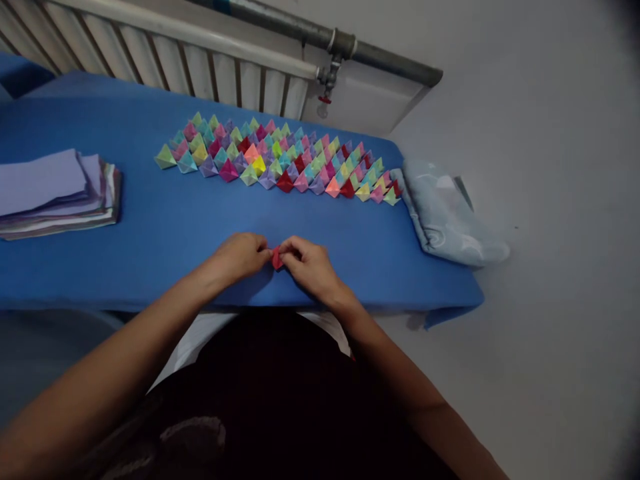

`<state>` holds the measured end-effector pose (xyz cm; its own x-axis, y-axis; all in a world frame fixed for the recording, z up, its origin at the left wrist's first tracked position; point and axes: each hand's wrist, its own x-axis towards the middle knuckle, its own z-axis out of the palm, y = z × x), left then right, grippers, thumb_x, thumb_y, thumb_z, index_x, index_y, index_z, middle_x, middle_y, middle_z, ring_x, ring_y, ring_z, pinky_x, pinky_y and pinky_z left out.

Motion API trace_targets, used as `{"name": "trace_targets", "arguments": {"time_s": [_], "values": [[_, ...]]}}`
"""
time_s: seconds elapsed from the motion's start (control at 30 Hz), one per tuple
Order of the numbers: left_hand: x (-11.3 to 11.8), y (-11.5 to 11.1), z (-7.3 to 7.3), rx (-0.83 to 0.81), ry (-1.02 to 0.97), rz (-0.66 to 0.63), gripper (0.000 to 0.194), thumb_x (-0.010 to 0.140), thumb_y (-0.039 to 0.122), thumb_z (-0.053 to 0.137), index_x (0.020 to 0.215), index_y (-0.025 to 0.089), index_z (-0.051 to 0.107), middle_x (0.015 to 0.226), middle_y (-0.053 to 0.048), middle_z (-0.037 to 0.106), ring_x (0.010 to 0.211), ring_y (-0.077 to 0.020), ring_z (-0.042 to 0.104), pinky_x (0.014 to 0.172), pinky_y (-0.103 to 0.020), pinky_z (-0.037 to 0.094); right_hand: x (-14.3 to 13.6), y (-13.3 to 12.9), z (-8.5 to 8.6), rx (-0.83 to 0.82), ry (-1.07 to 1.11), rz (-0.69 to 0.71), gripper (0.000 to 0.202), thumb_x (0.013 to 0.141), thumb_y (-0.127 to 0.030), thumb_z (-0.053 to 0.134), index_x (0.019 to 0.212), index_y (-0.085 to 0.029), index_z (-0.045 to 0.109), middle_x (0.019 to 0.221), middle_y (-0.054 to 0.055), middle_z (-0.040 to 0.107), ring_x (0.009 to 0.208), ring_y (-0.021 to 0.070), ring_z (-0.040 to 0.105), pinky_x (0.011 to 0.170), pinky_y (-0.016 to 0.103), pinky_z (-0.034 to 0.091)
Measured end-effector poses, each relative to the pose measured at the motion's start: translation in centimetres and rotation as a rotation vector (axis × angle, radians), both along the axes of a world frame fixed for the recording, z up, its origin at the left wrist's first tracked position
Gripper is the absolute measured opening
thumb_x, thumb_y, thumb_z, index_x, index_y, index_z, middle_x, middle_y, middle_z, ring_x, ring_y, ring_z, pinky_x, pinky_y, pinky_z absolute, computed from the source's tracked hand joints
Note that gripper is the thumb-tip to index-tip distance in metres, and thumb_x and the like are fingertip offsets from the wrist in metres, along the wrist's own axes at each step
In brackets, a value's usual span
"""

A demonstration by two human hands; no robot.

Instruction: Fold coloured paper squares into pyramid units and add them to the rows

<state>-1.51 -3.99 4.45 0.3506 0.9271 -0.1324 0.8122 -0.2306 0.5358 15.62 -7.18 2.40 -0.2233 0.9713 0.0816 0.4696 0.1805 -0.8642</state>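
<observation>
A small red folded paper (277, 259) is pinched between my two hands, close to the front edge of the blue-covered table (190, 213). My left hand (245, 255) grips its left side with thumb and fingertips, and my right hand (307, 263) holds its right side the same way. Beyond my hands, several rows of small folded paper boats (267, 177) in many colours stand close together across the back of the table.
At the left lies a stack of coloured paper sheets (45, 187), lilac on top. A folded grey-blue cloth (445, 213) rests at the right end by the wall. Behind the table are a white radiator (200, 67) and a grey pipe (390, 61) with a red-handled valve.
</observation>
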Motion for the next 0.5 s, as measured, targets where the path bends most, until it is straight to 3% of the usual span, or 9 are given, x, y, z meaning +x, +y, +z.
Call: {"name": "trace_targets", "arguments": {"time_s": [0.2,0.3,0.4,0.5], "values": [[-0.1,0.3,-1.8,0.060,0.193,-0.049,0.029,0.086,0.037,0.054,0.066,0.020,0.066,0.056,-0.004,0.059,0.052,-0.0191,0.052,0.054,-0.030,0.032,0.7,0.7,-0.8,0.103,-0.422,0.101,0.020,0.093,-0.016,0.052,0.093,-0.020,0.071,0.091,0.004,0.066,0.084,0.0162,0.060,0.078,0.029,0.043],[-0.8,0.0,-2.6,0.194,0.204,-0.059,0.024,0.088,0.039,0.057,0.082,0.018,0.068,0.072,-0.007,0.064,0.061,-0.0210,0.056,0.057,-0.031,0.037,1.1,0.4,-1.5,0.183,-0.508,0.121,0.021,0.096,-0.022,0.052,0.104,-0.020,0.072,0.098,0.007,0.066,0.088,0.0174,0.059,0.077,0.029,0.043],[-1.5,-0.2,-3.2,0.382,0.083,-0.263,0.020,0.095,0.028,0.050,0.093,0.019,0.067,0.090,-0.007,0.067,0.080,-0.0215,0.060,0.072,-0.033,0.043,1.3,0.1,-2.0,0.292,-0.520,0.131,0.023,0.097,-0.018,0.050,0.104,-0.019,0.072,0.104,0.008,0.068,0.091,0.0177,0.058,0.080,0.029,0.043],[-2.1,-0.4,-3.8,0.434,-0.014,-0.449,0.030,0.101,0.020,0.038,0.100,0.022,0.067,0.094,-0.004,0.070,0.088,-0.0188,0.061,0.082,-0.034,0.043,1.5,-0.1,-2.2,0.325,-0.556,0.169,0.027,0.097,-0.014,0.045,0.098,-0.018,0.071,0.101,0.008,0.071,0.087,0.0186,0.056,0.078,0.031,0.043]]}}
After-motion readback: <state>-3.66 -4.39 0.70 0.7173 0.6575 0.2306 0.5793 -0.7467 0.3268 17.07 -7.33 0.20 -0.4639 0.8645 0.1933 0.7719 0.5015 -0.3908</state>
